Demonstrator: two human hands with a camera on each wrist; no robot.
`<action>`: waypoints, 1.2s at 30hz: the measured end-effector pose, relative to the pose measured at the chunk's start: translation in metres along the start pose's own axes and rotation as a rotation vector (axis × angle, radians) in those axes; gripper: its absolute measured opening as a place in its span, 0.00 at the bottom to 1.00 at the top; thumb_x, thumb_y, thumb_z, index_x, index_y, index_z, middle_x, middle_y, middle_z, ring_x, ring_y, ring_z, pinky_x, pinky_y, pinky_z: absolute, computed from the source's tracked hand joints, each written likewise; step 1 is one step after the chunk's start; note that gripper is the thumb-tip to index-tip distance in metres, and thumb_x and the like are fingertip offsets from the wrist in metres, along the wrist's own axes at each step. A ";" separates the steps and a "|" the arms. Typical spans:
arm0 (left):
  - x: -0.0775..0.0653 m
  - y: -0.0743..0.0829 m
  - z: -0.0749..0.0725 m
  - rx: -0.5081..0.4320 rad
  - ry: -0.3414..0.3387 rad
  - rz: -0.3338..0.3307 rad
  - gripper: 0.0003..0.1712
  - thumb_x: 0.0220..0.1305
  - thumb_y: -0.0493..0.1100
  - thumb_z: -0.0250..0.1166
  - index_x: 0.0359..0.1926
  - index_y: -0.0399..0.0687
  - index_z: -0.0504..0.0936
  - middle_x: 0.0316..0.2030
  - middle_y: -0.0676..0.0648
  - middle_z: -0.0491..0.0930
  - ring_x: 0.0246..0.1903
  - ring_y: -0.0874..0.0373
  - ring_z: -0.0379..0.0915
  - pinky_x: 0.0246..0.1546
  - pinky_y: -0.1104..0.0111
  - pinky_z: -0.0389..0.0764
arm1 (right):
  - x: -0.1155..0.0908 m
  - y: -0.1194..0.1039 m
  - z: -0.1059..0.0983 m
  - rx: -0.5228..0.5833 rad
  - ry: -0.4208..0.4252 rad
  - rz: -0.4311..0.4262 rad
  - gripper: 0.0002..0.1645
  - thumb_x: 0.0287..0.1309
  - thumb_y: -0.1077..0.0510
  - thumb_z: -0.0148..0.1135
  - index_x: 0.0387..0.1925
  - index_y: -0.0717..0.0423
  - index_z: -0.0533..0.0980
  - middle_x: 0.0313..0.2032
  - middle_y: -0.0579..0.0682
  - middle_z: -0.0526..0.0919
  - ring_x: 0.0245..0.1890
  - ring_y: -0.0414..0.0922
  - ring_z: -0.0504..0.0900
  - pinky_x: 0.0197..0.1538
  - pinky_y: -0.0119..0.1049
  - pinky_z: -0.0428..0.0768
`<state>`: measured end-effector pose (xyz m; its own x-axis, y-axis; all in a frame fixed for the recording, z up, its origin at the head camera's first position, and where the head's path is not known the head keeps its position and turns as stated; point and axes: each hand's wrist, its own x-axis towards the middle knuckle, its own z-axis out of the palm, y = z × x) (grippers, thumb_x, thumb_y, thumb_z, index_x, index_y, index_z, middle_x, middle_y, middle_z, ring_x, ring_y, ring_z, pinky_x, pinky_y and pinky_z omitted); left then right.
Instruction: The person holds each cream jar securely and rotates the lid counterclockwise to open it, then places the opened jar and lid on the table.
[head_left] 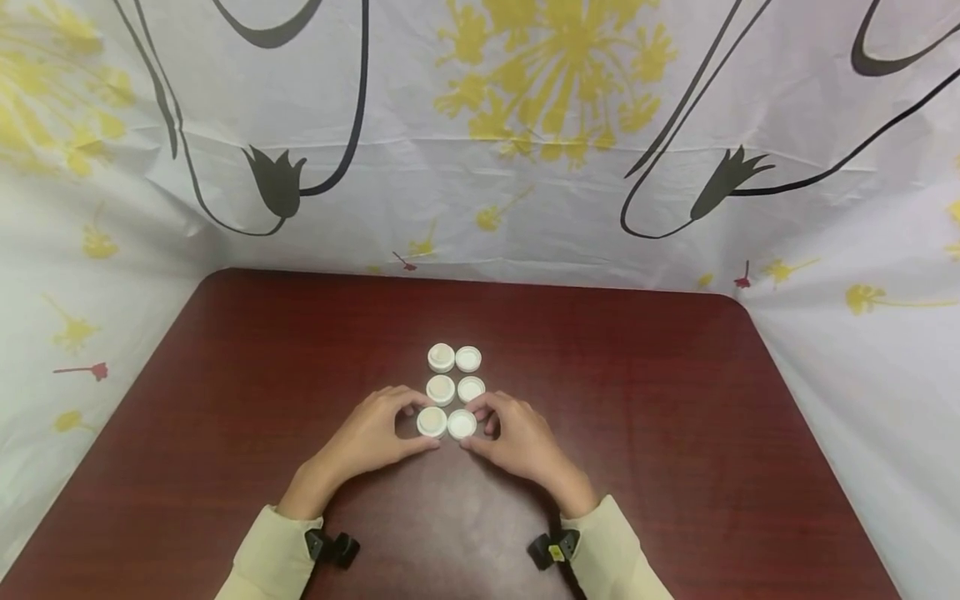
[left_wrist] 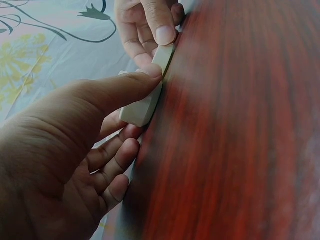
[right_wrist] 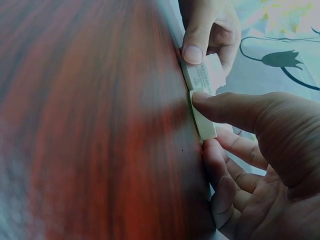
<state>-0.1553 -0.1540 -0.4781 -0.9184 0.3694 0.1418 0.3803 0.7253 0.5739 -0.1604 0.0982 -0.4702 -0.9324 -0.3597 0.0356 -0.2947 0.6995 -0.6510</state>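
My left hand (head_left: 367, 435) holds the nearest small white round jar (head_left: 432, 422) between thumb and fingers, on the table. A printed label shows on this jar's side in the right wrist view. Right beside it, touching or almost touching, lies a shallow white lid (head_left: 461, 425), rimmed side up. My right hand (head_left: 522, 440) pinches that lid, thumb at the near edge and fingers at the far side. Behind stand a middle jar (head_left: 440, 389) with a lid (head_left: 471, 389) and a far jar (head_left: 441, 357) with a lid (head_left: 468, 359). The jars look filled with something pale.
The dark red wood-grain table (head_left: 637, 400) extends to both sides of the jars. A white patterned cloth (head_left: 480, 208) hangs along its back and sides. Black wrist cameras (head_left: 333, 548) sit at both sleeve cuffs.
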 end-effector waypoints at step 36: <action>0.001 0.002 0.001 0.004 0.007 0.010 0.26 0.53 0.59 0.83 0.51 0.60 0.88 0.40 0.59 0.84 0.43 0.64 0.76 0.47 0.64 0.78 | -0.002 0.000 -0.002 -0.008 -0.003 -0.011 0.20 0.51 0.48 0.83 0.45 0.42 0.84 0.36 0.37 0.84 0.33 0.33 0.79 0.37 0.30 0.74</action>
<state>-0.1551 -0.1523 -0.4774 -0.9153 0.3727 0.1528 0.3898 0.7242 0.5689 -0.1588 0.1002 -0.4685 -0.9283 -0.3696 0.0406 -0.3069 0.7000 -0.6449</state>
